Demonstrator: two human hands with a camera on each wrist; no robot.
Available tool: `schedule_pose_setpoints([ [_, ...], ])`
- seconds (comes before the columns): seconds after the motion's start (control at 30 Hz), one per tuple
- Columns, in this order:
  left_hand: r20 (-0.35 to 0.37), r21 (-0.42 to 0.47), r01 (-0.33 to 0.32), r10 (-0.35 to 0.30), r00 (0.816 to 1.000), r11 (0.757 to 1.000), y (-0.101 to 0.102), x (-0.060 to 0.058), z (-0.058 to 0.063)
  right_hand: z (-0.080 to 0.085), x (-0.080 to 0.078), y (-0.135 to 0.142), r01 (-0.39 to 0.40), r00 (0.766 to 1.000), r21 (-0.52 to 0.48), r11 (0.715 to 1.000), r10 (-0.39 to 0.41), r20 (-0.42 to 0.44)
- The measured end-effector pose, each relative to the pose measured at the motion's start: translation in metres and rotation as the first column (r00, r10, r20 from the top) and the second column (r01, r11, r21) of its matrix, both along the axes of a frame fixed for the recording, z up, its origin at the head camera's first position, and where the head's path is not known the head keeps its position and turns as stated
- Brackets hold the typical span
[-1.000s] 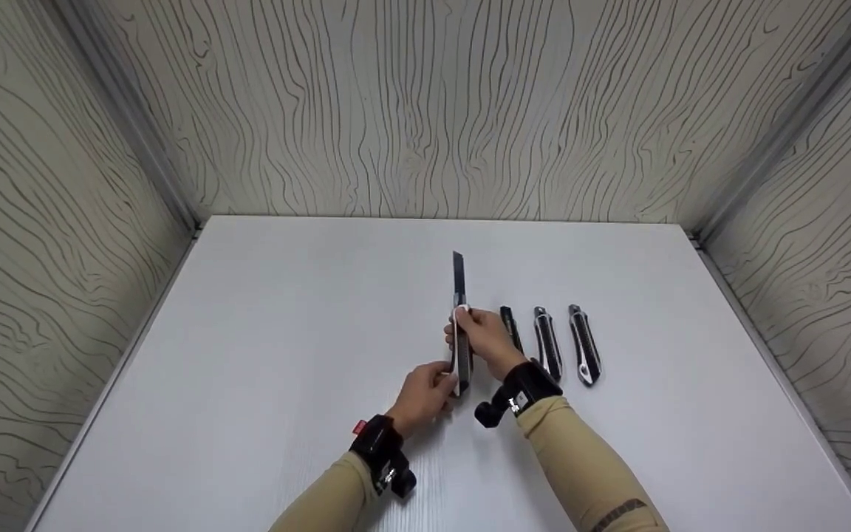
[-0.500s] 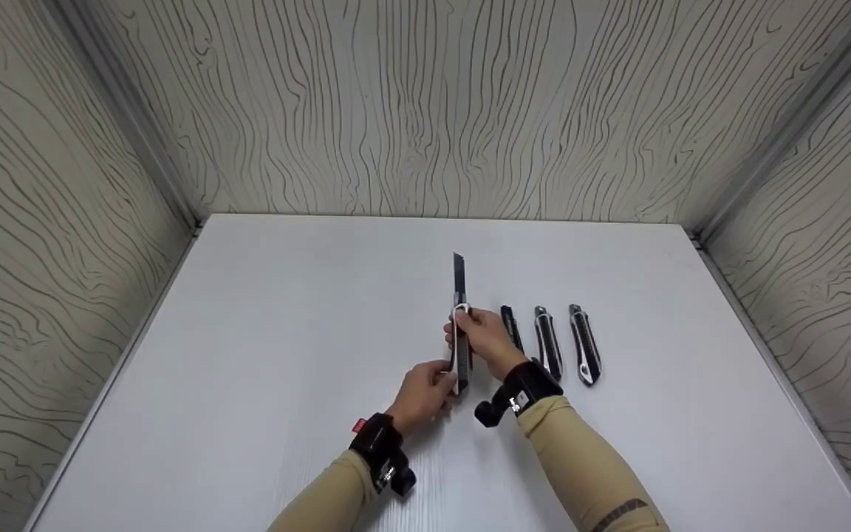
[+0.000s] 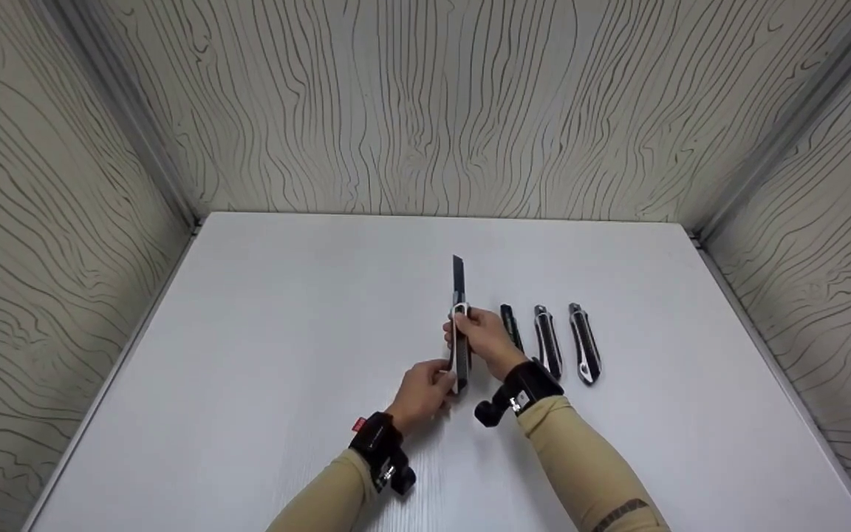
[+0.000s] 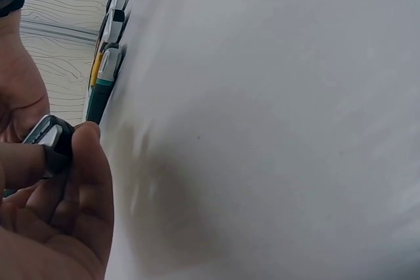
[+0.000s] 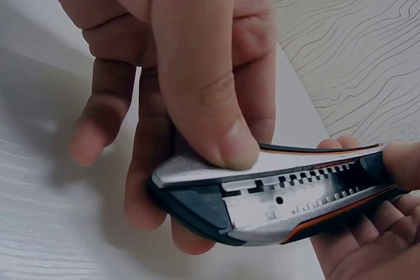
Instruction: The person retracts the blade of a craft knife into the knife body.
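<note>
A retractable utility knife (image 3: 461, 358) is held between both hands over the table, its long blade (image 3: 459, 275) extended toward the back wall. My right hand (image 3: 488, 341) grips the front of the handle, thumb on the dark slider (image 5: 374, 167). At the tail end, my left hand (image 3: 422, 391) pinches the handle between thumb and fingers. The right wrist view shows silver sides, orange trim and a toothed slot along the handle. Blade and front part are hidden in both wrist views.
Right of the hands lie two similar utility knives, the nearer one (image 3: 548, 343) and the outer one (image 3: 585, 346). A darker slim tool (image 3: 509, 325) is partly covered by my right wrist. The white table (image 3: 285, 310) is bounded by wood-patterned panels (image 3: 411, 111).
The exposed blade is slightly shorter, its tip drawn a little toward the handle. Both hands keep their places on the knife, and the other tools have not moved.
</note>
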State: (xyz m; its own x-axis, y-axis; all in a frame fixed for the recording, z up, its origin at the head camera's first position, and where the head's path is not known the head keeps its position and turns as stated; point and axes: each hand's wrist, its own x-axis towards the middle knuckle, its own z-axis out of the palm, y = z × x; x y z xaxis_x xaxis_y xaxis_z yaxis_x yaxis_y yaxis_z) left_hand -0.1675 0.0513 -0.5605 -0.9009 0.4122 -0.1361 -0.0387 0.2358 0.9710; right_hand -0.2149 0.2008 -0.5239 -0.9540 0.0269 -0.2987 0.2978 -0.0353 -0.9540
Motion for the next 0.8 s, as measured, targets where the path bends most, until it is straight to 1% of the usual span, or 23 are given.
schedule_pose_setpoints([
  [0.17,-0.001,-0.017,-0.004,0.004,1.000,1.000,-0.0003,-0.0006,0.0004,0.0010,0.0008,-0.0011,0.002,1.000,0.005,1.000,-0.002,-0.008],
  [0.3,-0.010,-0.031,-0.002,0.001,1.000,1.000,-0.0002,-0.0001,0.0015,0.0014,0.0016,-0.0003,-0.001,1.000,-0.013,1.000,0.001,-0.009],
  [0.47,0.001,-0.045,-0.004,0.004,1.000,0.999,0.0000,0.0002,0.0026,-0.0005,0.0014,0.0012,-0.004,1.000,-0.023,1.000,0.004,-0.011],
  [0.57,0.010,-0.036,-0.006,0.006,1.000,0.999,0.0000,0.0001,0.0022,-0.0019,0.0010,0.0020,-0.003,1.000,-0.031,1.000,0.002,-0.011],
  [0.7,0.029,-0.002,-0.009,0.009,1.000,1.000,0.0000,0.0005,0.0017,-0.0019,0.0020,0.0025,-0.015,1.000,-0.036,0.999,0.014,-0.022],
  [0.8,0.033,0.000,-0.014,0.014,0.999,1.000,0.0002,0.0004,0.0013,-0.0011,0.0029,0.0026,-0.021,0.999,-0.034,0.999,0.020,-0.026],
])
